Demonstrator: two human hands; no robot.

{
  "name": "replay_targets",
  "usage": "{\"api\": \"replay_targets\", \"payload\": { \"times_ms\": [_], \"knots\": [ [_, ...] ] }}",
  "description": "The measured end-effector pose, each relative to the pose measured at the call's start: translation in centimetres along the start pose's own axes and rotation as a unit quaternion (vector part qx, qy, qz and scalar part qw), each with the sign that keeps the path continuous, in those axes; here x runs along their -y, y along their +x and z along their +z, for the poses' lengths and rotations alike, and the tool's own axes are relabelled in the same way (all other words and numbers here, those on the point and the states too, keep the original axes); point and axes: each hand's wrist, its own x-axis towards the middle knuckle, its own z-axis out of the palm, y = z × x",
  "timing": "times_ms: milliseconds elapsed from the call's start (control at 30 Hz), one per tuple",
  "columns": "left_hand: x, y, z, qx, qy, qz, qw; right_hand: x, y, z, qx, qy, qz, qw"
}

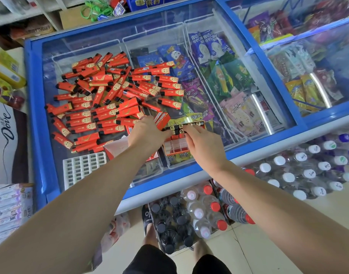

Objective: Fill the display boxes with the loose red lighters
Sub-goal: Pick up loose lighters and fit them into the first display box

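Lighters heaped just beyond left hand, beside right hand.

The scene is bright and evenly lit, with soft, faint shadows. The freezer lid carries pale glare, strongest toward its far edge and right side, where white streaks cross the glass and wash out the ice cream packets beneath. Straight lines bow outward near the frame's borders, showing wide-angle distortion. The centre is fairly sharp; the shelves at the top left corner and the forearms at the bottom look soft and smeared.
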Motion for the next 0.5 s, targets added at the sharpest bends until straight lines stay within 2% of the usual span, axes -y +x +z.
{"api": "replay_targets", "payload": {
  "times_ms": [400,500],
  "knots": [
    [-0.6,-0.4,-0.2,0.006,-0.002,0.002,1.000,-0.5,0.2,-1.1,0.048,-0.080,-0.030,0.995],
    [-0.5,-0.4,-0.3,0.000,-0.025,-0.002,1.000,-0.3,-0.1,-1.1,0.024,-0.090,-0.021,0.995]
  ]
}}
